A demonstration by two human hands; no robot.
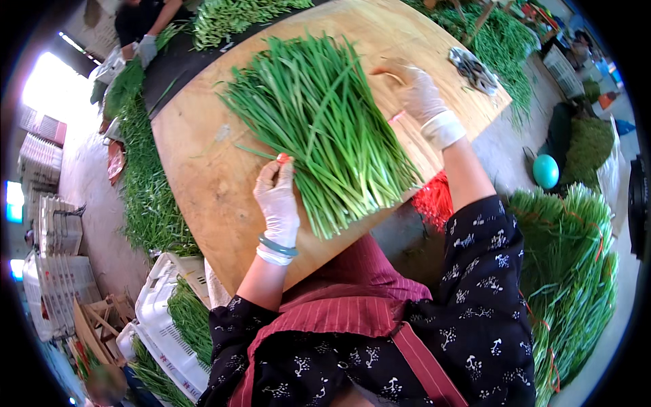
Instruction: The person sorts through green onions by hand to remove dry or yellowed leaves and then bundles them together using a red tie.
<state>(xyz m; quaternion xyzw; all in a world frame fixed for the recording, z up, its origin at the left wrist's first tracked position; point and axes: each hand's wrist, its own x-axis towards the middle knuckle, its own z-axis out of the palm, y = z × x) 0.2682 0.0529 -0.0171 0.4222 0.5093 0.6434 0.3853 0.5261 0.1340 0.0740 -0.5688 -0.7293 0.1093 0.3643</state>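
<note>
A broad bunch of green garlic chives (325, 127) lies on the wooden board, its pale cut ends towards me. My left hand (277, 201), in a thin white glove with a green bangle at the wrist, is at the bunch's left edge. Thumb and finger pinch a small bit of red tie (283, 158). Beyond the bunch's right side is my gloved right hand (416, 91), blurred, with fingers curved; whether it holds anything is unclear. A short piece of red strand (396, 116) shows on the board below that hand.
The wooden board (188, 193) carries dark scissors (473, 70) at its far right. Red ties (433, 201) hang by its near edge. Tied chive bundles (569, 295) stand at right; white crates (168, 325) at left. A co-worker's gloved hand (147, 50) is at upper left.
</note>
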